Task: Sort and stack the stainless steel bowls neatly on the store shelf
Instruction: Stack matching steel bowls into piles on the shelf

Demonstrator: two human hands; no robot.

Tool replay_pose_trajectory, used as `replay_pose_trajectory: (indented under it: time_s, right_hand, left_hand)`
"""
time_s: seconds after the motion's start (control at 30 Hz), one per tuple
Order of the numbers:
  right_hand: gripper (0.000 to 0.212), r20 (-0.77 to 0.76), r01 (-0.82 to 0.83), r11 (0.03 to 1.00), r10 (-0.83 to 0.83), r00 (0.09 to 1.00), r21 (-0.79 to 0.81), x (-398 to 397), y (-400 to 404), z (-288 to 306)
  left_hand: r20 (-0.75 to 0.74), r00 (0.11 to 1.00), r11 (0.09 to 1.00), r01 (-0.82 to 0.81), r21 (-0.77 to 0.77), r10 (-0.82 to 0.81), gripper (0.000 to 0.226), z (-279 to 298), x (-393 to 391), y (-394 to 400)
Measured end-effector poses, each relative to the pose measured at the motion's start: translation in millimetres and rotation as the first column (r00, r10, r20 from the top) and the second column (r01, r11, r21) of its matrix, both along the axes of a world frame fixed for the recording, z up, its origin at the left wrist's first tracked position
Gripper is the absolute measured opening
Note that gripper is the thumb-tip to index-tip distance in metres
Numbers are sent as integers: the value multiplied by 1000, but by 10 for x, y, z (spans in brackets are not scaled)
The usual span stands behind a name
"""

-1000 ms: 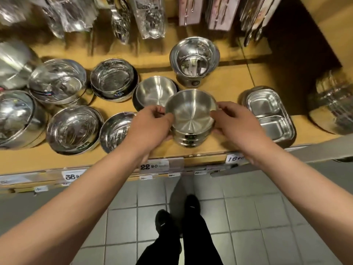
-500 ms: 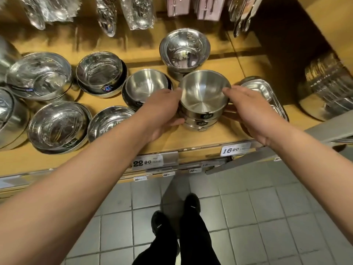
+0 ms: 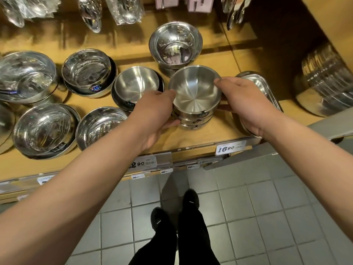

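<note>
A person stands at a wooden store shelf (image 3: pixel 191 138), looking down at both bare arms reaching forward. Far out to the left of the fingers sit large shiny lidded bowls (image 3: pixel 26 75), and nearer in, a polished bowl (image 3: pixel 88 71) with a dark label, then a brushed steel bowl (image 3: pixel 136 86) just beside the left hand's knuckles. The left hand (image 3: pixel 152 113) grips the left side of a stack of small brushed bowls (image 3: pixel 194 96), fingers curled round the rim of the top bowl and thumb lying against the lower bowls. The stack stands on the shelf near its front edge, between the two hands. Just beyond the fingertips, behind the stack, rises a taller stack of mirror-bright bowls (image 3: pixel 175 44). The right hand (image 3: pixel 246 104) holds the stack's right side, fingers curled over the rim and thumb against the wall below. Under and to the right of that hand lies a divided steel tray (image 3: pixel 261 87). On the shelf's front strip, below the right wrist, a price tag (image 3: pixel 230 147) reads 16.90. Below, black shoes (image 3: pixel 174 213) stand on grey floor tiles (image 3: pixel 267 217).
</note>
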State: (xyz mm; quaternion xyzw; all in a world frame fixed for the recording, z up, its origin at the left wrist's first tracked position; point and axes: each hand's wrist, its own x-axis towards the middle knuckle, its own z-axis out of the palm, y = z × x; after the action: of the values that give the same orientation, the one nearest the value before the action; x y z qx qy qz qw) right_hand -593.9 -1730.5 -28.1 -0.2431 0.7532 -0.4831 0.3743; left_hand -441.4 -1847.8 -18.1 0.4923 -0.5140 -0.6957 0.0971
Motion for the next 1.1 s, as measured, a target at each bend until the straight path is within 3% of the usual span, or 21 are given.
replay_pose_trajectory:
  time_s: [0.33, 0.47, 0.53, 0.63, 0.7, 0.83, 1.1]
  right_hand:
    - [35, 95, 25, 1000, -24, 995, -6, 17, 23, -46]
    - [25, 98, 77, 997, -76, 992, -7, 22, 33, -25]
    - [20, 47, 98, 995, -97, 994, -20, 25, 39, -13]
    - [16, -114, 97, 994, -102, 988, -43, 33, 58, 8]
    - [16, -156, 84, 994, -93, 983, -64, 35, 61, 27]
    - [18, -150, 96, 992, -108, 983, -82, 30, 57, 18]
    - [18, -17, 167, 984, -168, 986, -67, 55, 58, -29]
  left_hand:
    - [20, 999, 998, -29, 50, 28, 27, -37, -4, -42]
    - [22, 1000, 999, 5, 51, -6, 30, -26, -27, -65]
    - [35, 999, 1000, 28, -11, -27, 26, -35, -25, -81]
    - [121, 989, 948, 112, -297, -79, 25, -72, 15, -103]
    - [129, 987, 902, 141, -408, -97, 28, -71, 32, -114]
    - [146, 981, 870, 179, -460, -125, 24, -44, -11, -180]
    - [93, 987, 906, 155, -393, -128, 24, -27, -26, -223]
